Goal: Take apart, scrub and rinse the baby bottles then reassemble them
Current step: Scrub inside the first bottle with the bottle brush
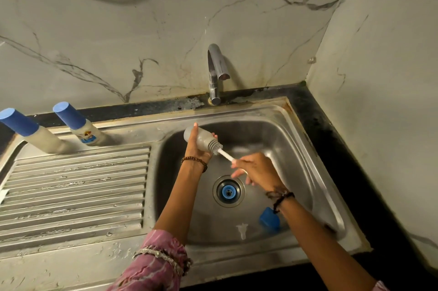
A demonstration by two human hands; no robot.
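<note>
My left hand (198, 148) grips an open clear baby bottle (198, 137) on its side above the sink basin (296, 148). A bottle brush (219, 149) sticks into the bottle's mouth, bristles at the neck. My right hand (256, 170) holds the brush's white handle, blurred. On the basin floor lie a blue bottle cap (269, 219) and a clear teat (242, 230). Two capped bottles stand at the back of the drainboard, one at the far left (28, 132), one beside it (79, 124), both with blue caps.
A chrome tap (216, 72) stands behind the basin with no water running. The drain (228, 192) has a blue strainer. The ribbed drainboard (75, 184) lies to the left, wet. A marble wall closes in at the back and on the right.
</note>
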